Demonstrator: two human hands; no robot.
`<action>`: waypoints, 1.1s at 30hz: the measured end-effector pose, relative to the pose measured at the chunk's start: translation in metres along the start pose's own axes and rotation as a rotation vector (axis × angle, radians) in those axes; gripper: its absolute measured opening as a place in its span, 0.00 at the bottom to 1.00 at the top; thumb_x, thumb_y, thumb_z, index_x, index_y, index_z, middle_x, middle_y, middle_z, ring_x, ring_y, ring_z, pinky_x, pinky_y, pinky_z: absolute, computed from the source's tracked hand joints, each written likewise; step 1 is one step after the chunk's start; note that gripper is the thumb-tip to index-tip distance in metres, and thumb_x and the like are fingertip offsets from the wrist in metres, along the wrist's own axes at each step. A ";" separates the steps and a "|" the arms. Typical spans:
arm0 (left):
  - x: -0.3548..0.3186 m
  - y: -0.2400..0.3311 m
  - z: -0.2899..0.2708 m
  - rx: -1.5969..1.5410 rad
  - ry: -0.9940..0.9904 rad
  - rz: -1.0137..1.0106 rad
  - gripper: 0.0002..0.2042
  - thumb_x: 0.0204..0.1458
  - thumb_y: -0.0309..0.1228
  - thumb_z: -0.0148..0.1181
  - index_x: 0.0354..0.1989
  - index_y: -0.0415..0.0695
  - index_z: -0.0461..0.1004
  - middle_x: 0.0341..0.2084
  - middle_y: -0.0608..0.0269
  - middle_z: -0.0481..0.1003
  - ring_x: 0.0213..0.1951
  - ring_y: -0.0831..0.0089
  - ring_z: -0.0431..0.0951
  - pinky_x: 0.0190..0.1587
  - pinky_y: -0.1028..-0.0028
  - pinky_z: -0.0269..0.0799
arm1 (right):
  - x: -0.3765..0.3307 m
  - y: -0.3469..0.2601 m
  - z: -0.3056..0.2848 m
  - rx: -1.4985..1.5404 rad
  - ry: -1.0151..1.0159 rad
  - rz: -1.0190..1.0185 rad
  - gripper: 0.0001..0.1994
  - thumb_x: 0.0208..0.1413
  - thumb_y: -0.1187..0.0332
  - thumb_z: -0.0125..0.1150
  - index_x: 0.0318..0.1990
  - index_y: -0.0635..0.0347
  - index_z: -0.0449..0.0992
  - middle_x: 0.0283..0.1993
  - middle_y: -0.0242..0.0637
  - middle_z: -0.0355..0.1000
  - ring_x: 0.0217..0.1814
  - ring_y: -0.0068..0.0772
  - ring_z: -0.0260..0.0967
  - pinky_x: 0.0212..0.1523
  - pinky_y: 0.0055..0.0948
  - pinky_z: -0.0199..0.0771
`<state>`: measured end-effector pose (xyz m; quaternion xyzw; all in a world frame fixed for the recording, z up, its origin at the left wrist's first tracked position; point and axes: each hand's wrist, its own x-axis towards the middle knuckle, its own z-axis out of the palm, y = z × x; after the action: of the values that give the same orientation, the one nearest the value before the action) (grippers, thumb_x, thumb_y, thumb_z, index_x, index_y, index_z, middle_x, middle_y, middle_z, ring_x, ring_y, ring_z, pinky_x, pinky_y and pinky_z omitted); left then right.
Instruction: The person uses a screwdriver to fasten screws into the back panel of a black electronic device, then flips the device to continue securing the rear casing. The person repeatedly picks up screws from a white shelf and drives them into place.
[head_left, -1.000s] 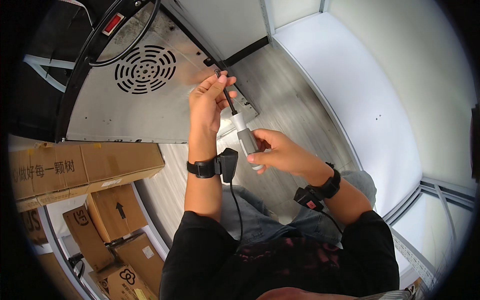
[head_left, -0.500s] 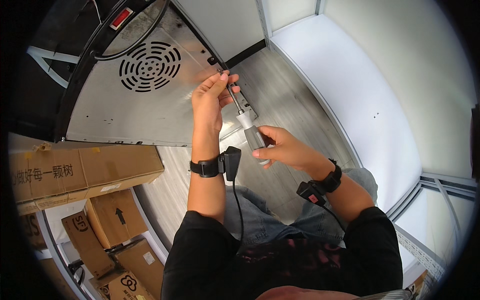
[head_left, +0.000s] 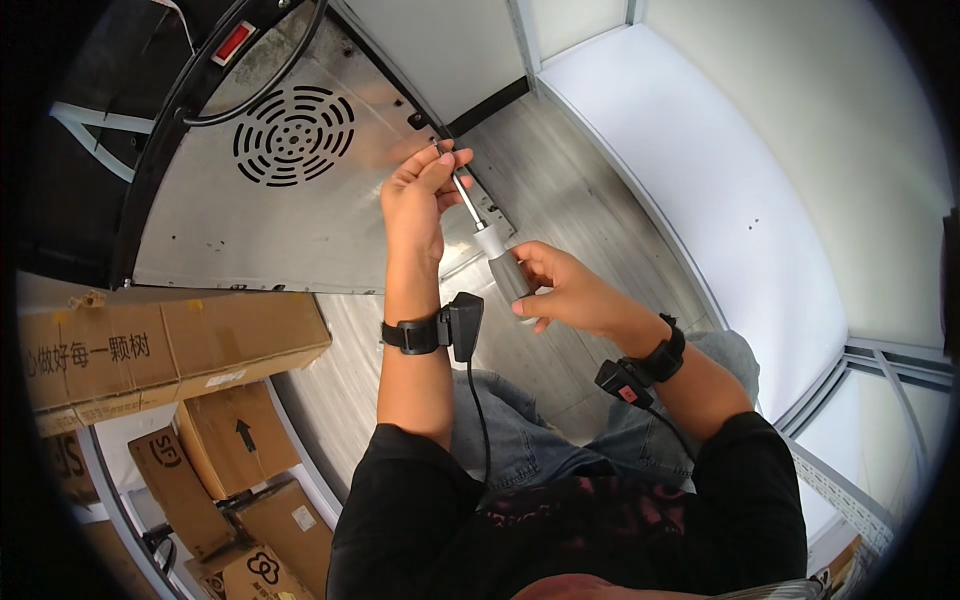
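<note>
A screwdriver [head_left: 510, 277] with a grey and white handle slants up and to the left. My right hand [head_left: 560, 288] is closed around its handle. Toward the tip, my left hand [head_left: 418, 200] pinches the metal shaft between thumb and fingers. The tip meets the edge of a metal panel [head_left: 310, 235] near its right corner; whether a screw sits there is too small to make out. Round vent slots are cut in the panel. A black band with a small device is strapped on each of my wrists.
A black cable [head_left: 270, 90] loops over the panel beside a red switch [head_left: 233, 44] on a black frame. Cardboard boxes [head_left: 240, 440] are stacked at the lower left. A white shelf [head_left: 700, 180] curves along the right, and grey wood-look floor [head_left: 560, 170] lies between.
My right fingers have shifted their grip on the screwdriver handle, which looks slightly turned. The left hand stays at the shaft, and the whole view has moved a little.
</note>
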<state>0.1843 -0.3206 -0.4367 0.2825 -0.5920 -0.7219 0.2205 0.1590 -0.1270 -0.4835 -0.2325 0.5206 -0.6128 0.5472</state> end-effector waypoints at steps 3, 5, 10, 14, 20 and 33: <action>-0.002 0.000 0.000 0.000 -0.018 0.013 0.11 0.54 0.27 0.52 0.43 0.37 0.72 0.34 0.55 0.78 0.26 0.76 0.77 0.27 0.80 0.71 | 0.000 0.004 0.000 -0.025 -0.003 0.000 0.27 0.46 0.75 0.59 0.56 0.63 0.58 0.43 0.39 0.66 0.41 0.27 0.67 0.31 0.26 0.75; -0.006 0.001 -0.001 -0.037 -0.021 0.011 0.11 0.55 0.29 0.50 0.43 0.36 0.72 0.33 0.55 0.78 0.26 0.75 0.77 0.27 0.80 0.71 | -0.001 0.004 0.001 -0.029 0.001 0.011 0.27 0.46 0.75 0.59 0.56 0.63 0.58 0.43 0.38 0.66 0.41 0.26 0.67 0.30 0.25 0.74; -0.010 -0.002 0.003 -0.102 0.015 -0.008 0.13 0.58 0.34 0.48 0.43 0.37 0.71 0.30 0.55 0.77 0.26 0.72 0.78 0.25 0.79 0.73 | -0.005 0.003 -0.011 -0.086 0.040 0.053 0.27 0.44 0.73 0.59 0.54 0.62 0.61 0.39 0.35 0.67 0.36 0.23 0.66 0.25 0.22 0.70; -0.009 -0.009 0.009 -0.132 0.045 0.011 0.13 0.59 0.35 0.47 0.42 0.38 0.71 0.29 0.56 0.77 0.27 0.71 0.78 0.24 0.79 0.74 | -0.018 -0.014 -0.031 -0.201 0.035 0.053 0.24 0.44 0.71 0.57 0.52 0.60 0.64 0.36 0.32 0.68 0.30 0.18 0.63 0.21 0.18 0.63; -0.009 -0.025 0.052 -0.293 -0.139 -0.023 0.11 0.61 0.35 0.45 0.43 0.40 0.68 0.34 0.56 0.76 0.31 0.69 0.79 0.29 0.76 0.76 | -0.069 -0.067 -0.088 -0.350 0.185 0.136 0.25 0.39 0.68 0.53 0.51 0.53 0.69 0.30 0.27 0.70 0.24 0.14 0.60 0.18 0.17 0.53; -0.004 -0.182 0.259 -0.100 -0.470 -0.270 0.08 0.60 0.35 0.48 0.42 0.46 0.67 0.39 0.57 0.76 0.38 0.70 0.76 0.38 0.74 0.72 | -0.184 0.041 -0.248 -0.394 0.787 -0.002 0.07 0.54 0.66 0.58 0.37 0.58 0.72 0.21 0.26 0.67 0.21 0.15 0.61 0.20 0.16 0.59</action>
<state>0.0170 -0.0917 -0.5782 0.1722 -0.5475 -0.8188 -0.0075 0.0182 0.1423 -0.5545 -0.0817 0.7961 -0.5443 0.2516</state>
